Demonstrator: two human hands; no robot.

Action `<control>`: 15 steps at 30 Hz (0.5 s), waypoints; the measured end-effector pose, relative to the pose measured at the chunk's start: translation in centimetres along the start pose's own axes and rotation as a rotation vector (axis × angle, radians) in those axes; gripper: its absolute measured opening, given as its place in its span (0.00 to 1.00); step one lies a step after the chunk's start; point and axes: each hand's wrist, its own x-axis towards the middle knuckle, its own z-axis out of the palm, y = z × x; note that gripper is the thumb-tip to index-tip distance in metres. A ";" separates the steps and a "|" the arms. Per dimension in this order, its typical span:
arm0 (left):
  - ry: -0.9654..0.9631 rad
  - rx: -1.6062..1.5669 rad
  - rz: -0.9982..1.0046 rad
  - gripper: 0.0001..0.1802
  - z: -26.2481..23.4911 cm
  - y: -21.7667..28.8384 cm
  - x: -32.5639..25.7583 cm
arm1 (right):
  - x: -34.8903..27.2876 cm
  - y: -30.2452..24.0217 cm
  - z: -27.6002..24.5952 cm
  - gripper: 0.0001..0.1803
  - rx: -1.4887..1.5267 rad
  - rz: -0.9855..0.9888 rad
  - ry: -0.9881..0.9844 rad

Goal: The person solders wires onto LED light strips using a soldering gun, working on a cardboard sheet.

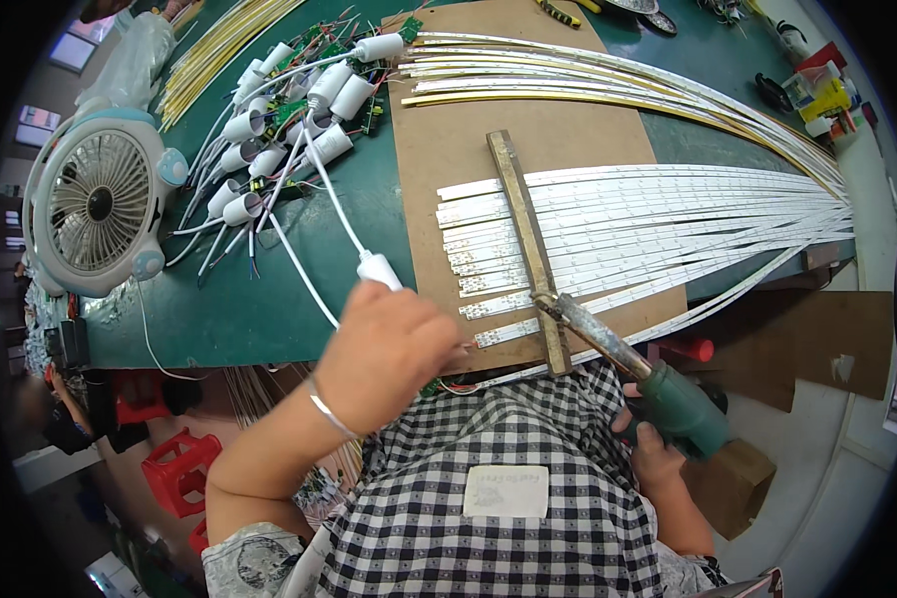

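My left hand (384, 349) is closed at the table's front edge, round a white end cap (377, 269) that sticks out above the fist with its white cable. Its fingertips are pinched near thin wires at the end of the nearest LED strip; what lies inside the fist is hidden. A small green circuit board (431, 387) with red wires shows just below. In my right hand (656, 453) is a soldering iron (683, 409) with a green handle, its tip touching or just above the brass bar (523, 224). That bar lies across a fan of white LED strips (648, 204).
A brown board (439, 140) lies under the strips on the green table (199, 329). More strips (568, 65) lie behind. White end caps with cables and boards (329, 90) are heaped left of it, beside a fan (98, 204). Red stools (179, 468) stand below left.
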 end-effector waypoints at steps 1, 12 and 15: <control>0.000 0.004 0.000 0.10 1.0 0.2 -0.3 | -0.2 0.3 -0.1 0.26 -0.027 -0.024 -0.020; 0.074 -0.025 -0.105 0.09 1.8 1.1 -0.4 | -0.7 0.4 -0.4 0.26 -0.021 -0.004 -0.104; 0.127 -0.086 -0.134 0.07 1.7 1.8 -0.2 | -0.9 0.4 -0.6 0.26 -0.044 -0.022 -0.125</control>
